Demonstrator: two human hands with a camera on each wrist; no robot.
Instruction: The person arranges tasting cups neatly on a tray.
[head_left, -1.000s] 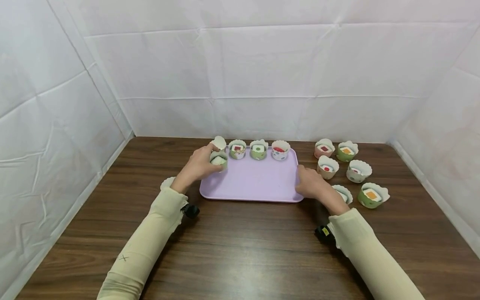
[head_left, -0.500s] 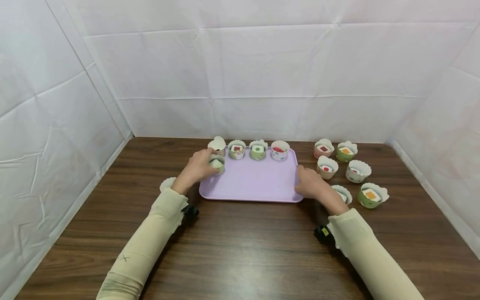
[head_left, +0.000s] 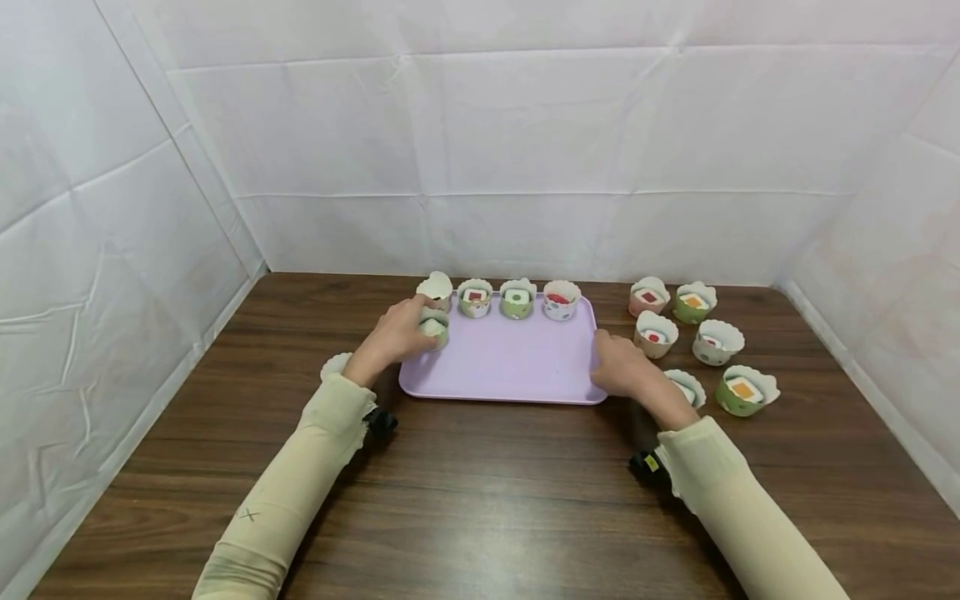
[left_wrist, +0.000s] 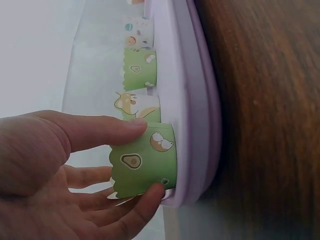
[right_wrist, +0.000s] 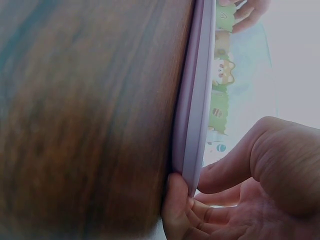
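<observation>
A lilac tray point(head_left: 510, 358) lies on the wooden table. At its left side my left hand point(head_left: 393, 333) holds a green paper cup point(head_left: 435, 331), thumb on one side and fingers on the other; the left wrist view shows this green cup point(left_wrist: 145, 160) with avocado prints, its base on the tray. My right hand point(head_left: 622, 367) pinches the tray's right edge, and the right wrist view shows the thumb and fingers about the rim point(right_wrist: 192, 165). Along the tray's back stand cups: a white one point(head_left: 437, 287), a patterned one point(head_left: 475, 307), a green one point(head_left: 517, 308) and a dotted one point(head_left: 559, 310).
Right of the tray stand several filled cups, among them a pink one point(head_left: 647, 302), a white one point(head_left: 716, 352) and a green one point(head_left: 738, 404). Another cup point(head_left: 335, 365) shows partly behind my left wrist. White sheeting point(head_left: 525, 150) rises behind the table.
The green cup in my left hand has shifted slightly left and toward the front, down against the tray. My right hand has stayed at the tray's edge.
</observation>
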